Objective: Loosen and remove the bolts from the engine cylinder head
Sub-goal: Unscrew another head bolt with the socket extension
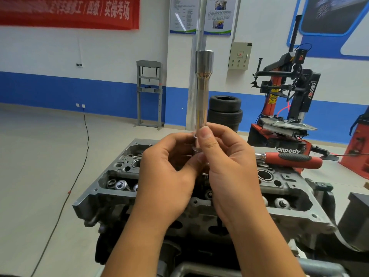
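Steel socket extension (202, 92) stands upright above the cylinder head (289, 198), its lower end pinched by the fingers of my left hand (169, 168) and right hand (225, 162), red-handled ratchet (289, 159) lying beyond.

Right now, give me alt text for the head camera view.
Both hands, left hand and right hand, hold a long socket extension upright above an engine cylinder head. A red-handled ratchet lies on the head at right; stacked tyres stand behind.
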